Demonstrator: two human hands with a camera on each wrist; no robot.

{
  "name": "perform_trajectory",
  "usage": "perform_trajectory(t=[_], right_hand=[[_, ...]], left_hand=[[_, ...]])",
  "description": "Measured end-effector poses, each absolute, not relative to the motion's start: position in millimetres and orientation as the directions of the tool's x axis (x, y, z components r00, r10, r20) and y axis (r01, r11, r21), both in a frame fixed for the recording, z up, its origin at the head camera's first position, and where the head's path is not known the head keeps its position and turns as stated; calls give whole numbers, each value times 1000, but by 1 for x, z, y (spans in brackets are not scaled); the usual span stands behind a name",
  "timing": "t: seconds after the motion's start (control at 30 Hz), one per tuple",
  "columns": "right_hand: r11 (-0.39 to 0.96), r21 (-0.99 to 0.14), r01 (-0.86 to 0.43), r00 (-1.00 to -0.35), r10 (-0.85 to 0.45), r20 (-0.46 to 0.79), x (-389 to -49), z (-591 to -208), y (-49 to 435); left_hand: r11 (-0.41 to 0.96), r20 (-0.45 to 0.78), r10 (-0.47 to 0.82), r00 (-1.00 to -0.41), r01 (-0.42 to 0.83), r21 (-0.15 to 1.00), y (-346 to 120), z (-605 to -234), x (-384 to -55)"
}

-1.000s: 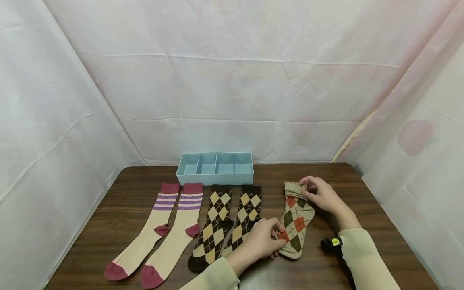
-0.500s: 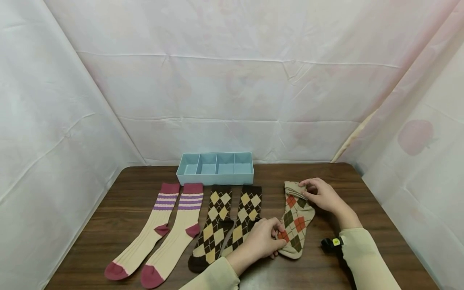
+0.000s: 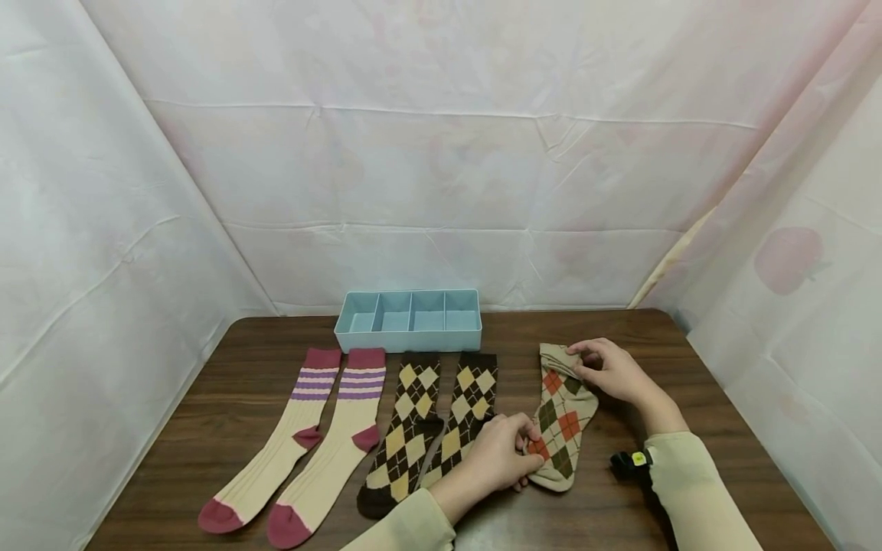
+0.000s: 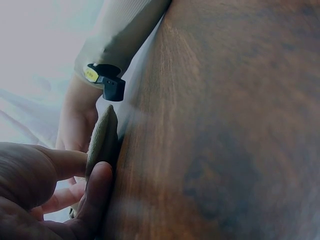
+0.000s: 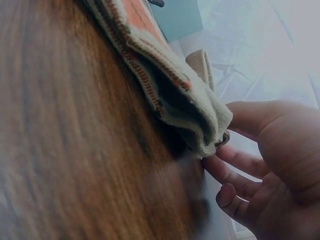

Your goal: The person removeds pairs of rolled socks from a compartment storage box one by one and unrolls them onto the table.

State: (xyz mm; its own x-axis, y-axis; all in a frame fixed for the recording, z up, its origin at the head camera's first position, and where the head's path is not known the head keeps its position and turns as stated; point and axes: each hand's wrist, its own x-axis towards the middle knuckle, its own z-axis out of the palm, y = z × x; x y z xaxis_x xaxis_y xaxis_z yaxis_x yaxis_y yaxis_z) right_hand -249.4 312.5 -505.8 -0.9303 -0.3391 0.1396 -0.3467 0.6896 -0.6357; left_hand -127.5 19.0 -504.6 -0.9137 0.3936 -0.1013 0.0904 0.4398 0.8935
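A beige argyle sock (image 3: pixel 561 436) with orange and olive diamonds lies on the right side of the table, its cuff folded over at the top. My right hand (image 3: pixel 609 370) pinches the right end of that folded cuff. Layered edges of the sock (image 5: pixel 175 85) show in the right wrist view; whether a second sock lies beneath, I cannot tell. Near the toe, my left hand (image 3: pixel 498 453) holds the sock's left edge between thumb and fingers. The left wrist view shows the edge of the sock (image 4: pixel 103 140) raised there, with the thumb against it.
Two brown argyle socks (image 3: pixel 403 436) lie left of the beige one, the nearer one partly under my left hand. Further left are two cream socks (image 3: pixel 354 436) with maroon toes and purple stripes. A light blue divided box (image 3: pixel 408 341) stands at the table's back (image 3: pixel 551 325).
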Motion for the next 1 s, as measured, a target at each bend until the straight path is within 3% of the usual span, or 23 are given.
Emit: perform_trajectory(t=[1.0], right_hand=[[720,-589,-366,-926,-343,156,-255,-510,313]], left_hand=[[435,-106,402,-909,88,896,19,-505,-127]])
